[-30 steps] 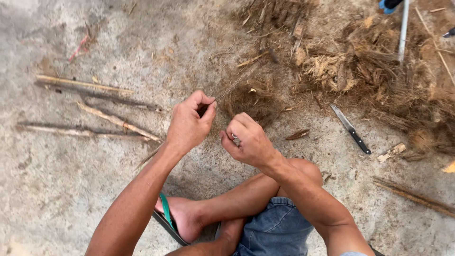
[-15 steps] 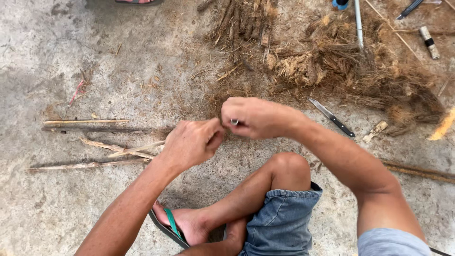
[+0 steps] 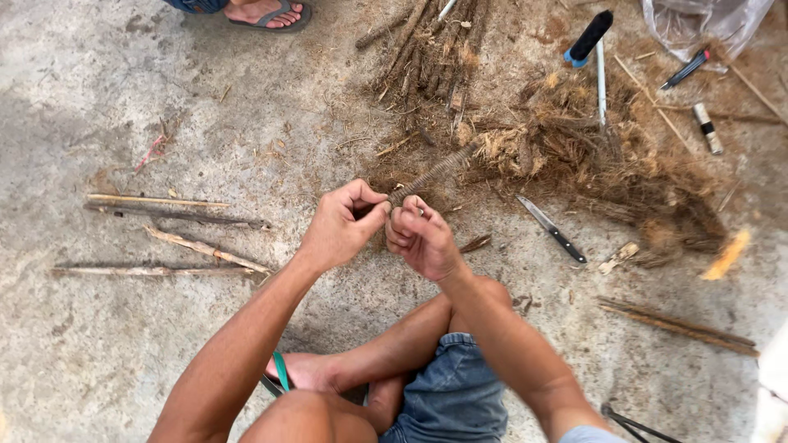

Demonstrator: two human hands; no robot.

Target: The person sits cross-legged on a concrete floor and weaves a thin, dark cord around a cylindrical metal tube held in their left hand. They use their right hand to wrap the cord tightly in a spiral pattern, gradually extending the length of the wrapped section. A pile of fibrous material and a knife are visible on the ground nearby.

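Bare-armed, left hand (image 3: 341, 230) and right hand (image 3: 421, 239) ungloved, no rings or watch showing. Dressed in faded blue denim shorts (image 3: 454, 394), a light sleeve edge (image 3: 593, 434) at the right shoulder, green-strapped dark flip-flop (image 3: 277, 376) on one bare foot.

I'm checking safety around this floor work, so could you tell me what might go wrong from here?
1. The knife lies bare on the concrete close to the right hand; a careless reach could meet its blade.
2. Both hands, the left hand included, pinch a rough fibre stalk; splinters seem possible.
3. The loose fibre pile half hides other tools, which might be grabbed blindly.
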